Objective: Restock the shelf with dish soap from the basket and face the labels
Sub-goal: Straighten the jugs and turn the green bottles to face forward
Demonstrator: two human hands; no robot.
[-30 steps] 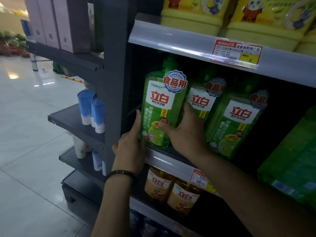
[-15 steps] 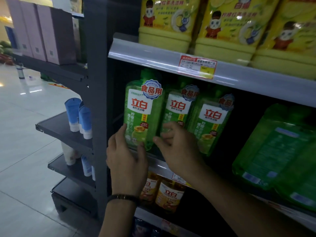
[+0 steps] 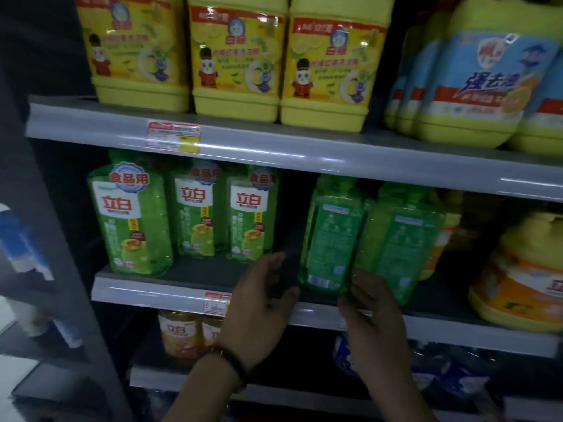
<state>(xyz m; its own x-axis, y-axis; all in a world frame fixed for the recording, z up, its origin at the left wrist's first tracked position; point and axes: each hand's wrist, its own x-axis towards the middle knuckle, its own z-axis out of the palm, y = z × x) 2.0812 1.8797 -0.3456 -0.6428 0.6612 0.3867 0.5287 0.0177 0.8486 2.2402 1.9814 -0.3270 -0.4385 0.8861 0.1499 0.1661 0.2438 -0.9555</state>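
**Head view: three labels faced, two bottles showing their backs**

Up and left of the price tag (image 3: pixel 217 303) on the rail of the middle shelf (image 3: pixel 146 292), three green dish soap bottles (image 3: pixel 198 211) stand with their front labels out. That stretch looks finished.

Just right of the tag, the left hand (image 3: pixel 262 303) hovers at the shelf edge before a bare gap. Its fingers are spread and loose, gripping nothing.

Further right of the tag, two back-turned bottles (image 3: pixel 332 236) show their small print and barcodes to the aisle, so I'd say these are not yet faced. The right hand (image 3: pixel 374 312) sits below them with relaxed, straight fingers. Its tips are at the base of the right-hand bottle, though I can't tell whether they touch it.

No basket is in sight, so I can't judge how much stock remains.

Far right of the tag stands an orange jug (image 3: pixel 518 287). Yellow jugs (image 3: pixel 234 56) sit above the tag and amber bottles (image 3: pixel 179 333) below it. The two turned bottles press close together, which may crowd the turning.
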